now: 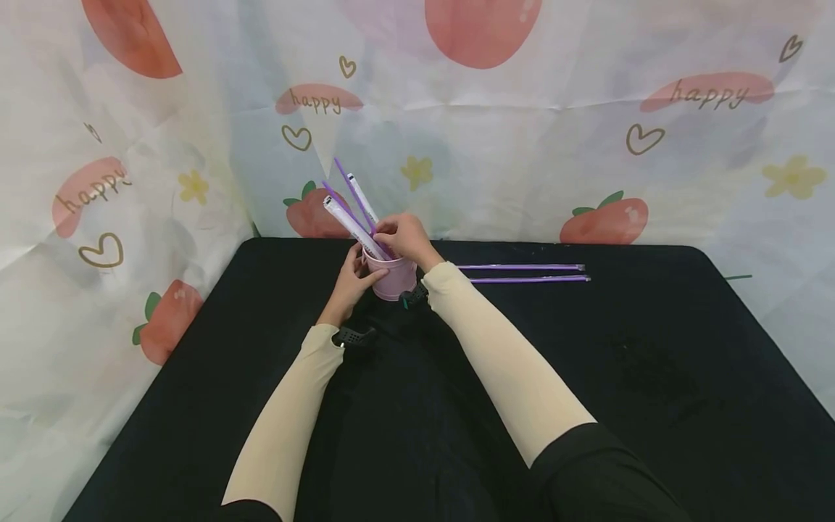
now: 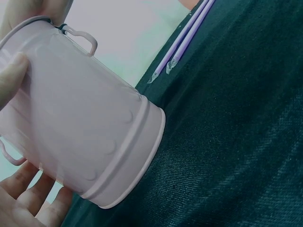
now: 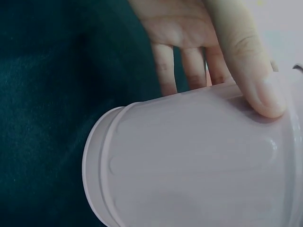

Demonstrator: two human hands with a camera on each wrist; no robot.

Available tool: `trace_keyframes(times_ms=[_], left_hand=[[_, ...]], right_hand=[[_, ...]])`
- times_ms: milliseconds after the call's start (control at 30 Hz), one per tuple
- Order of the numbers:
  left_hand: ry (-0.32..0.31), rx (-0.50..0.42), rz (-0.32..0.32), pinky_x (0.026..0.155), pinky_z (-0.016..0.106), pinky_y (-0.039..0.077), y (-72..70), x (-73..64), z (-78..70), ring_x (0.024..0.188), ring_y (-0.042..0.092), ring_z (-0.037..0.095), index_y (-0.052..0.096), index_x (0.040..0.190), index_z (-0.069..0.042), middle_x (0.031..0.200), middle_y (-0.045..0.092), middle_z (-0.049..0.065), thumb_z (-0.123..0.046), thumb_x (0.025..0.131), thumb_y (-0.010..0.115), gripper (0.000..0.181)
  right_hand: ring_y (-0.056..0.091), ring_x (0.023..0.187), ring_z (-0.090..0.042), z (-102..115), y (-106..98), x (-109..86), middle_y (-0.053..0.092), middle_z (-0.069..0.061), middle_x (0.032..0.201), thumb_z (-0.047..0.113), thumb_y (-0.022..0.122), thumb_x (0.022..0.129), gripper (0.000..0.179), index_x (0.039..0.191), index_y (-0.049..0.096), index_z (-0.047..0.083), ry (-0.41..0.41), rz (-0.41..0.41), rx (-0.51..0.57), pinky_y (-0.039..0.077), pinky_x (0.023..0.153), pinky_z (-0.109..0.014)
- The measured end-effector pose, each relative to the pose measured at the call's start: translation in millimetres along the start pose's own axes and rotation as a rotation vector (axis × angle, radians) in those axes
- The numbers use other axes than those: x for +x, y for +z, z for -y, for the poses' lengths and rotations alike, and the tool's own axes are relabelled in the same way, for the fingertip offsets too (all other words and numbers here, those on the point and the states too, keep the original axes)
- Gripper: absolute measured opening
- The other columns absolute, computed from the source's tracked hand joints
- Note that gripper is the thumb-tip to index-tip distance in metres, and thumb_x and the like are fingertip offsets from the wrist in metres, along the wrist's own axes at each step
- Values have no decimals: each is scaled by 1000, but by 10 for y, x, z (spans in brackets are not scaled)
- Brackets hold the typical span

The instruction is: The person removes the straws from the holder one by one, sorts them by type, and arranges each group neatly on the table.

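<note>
Below, the left hand [image 1: 347,288] is cupping a likely light, stiff bucket [image 1: 396,281], best held mid-side; the right hand [image 1: 407,238] is pinching a slim stick [image 1: 354,193].

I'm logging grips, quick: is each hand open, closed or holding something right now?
Left hand: holding the pink bucket.
Right hand: pinching a purple stick.

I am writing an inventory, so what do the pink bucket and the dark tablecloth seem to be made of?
Pink bucket: probably painted metal with a soft sheen, judging by its rolled rim and looped handles; plastic is possible.
Dark tablecloth: matt fabric, perhaps velvet, from its fine ribs.
</note>
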State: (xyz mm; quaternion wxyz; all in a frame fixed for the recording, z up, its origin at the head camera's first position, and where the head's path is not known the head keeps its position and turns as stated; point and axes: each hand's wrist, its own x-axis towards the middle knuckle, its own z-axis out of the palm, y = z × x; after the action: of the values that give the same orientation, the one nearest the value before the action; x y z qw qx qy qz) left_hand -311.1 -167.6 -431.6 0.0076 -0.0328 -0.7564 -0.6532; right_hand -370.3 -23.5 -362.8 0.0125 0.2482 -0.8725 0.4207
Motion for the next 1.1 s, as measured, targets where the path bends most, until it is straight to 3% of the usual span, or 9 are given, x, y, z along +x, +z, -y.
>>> trace_keyframes(times_ms=[167, 333, 533, 700, 967, 1100], left_hand=[[24, 25, -15, 113, 46, 30, 0, 10, 32, 137, 36, 29, 21, 147, -18, 142, 41, 19, -16, 87, 67, 75], [28, 29, -14, 112, 47, 31, -5, 2, 44, 136, 37, 30, 21, 147, -17, 141, 41, 20, -16, 88, 66, 75], [18, 35, -17, 112, 47, 31, -5, -2, 40, 135, 38, 30, 22, 146, -18, 142, 40, 20, -18, 87, 67, 74], [8, 14, -4, 113, 48, 29, -21, 4, 20, 137, 35, 32, 23, 146, -17, 142, 39, 22, -16, 86, 68, 75], [23, 24, 20, 112, 49, 30, 6, -175, -248, 137, 35, 35, 22, 145, -8, 142, 38, 26, -10, 88, 64, 71], [23, 22, 24, 112, 49, 30, 4, -173, -244, 137, 35, 34, 22, 146, -8, 143, 38, 24, -11, 88, 65, 72]], right_hand=[[66, 98, -23, -15, -9, -1, 71, -12, 106, 18, 65, 89, 24, 108, 70, 5, 13, -42, 101, 52, 87, -33], [62, 107, -22, -36, -29, 6, 68, -13, 115, 18, 65, 89, 28, 112, 68, 3, 79, -76, 336, 50, 92, -31], [65, 102, -26, -12, -74, 29, 66, -17, 117, 15, 62, 90, 31, 117, 64, -1, 165, -104, 586, 54, 87, -32], [62, 107, -32, -8, -113, 82, 64, -21, 118, 11, 60, 91, 32, 120, 61, -4, 207, -140, 764, 54, 87, -33], [63, 105, -34, 55, -204, 141, 62, -25, 118, 8, 58, 92, 33, 121, 59, -7, 174, -198, 822, 54, 89, -36], [65, 101, -30, 96, -272, 167, 63, -24, 118, 8, 59, 91, 33, 120, 60, -6, 159, -209, 818, 54, 88, -34]])
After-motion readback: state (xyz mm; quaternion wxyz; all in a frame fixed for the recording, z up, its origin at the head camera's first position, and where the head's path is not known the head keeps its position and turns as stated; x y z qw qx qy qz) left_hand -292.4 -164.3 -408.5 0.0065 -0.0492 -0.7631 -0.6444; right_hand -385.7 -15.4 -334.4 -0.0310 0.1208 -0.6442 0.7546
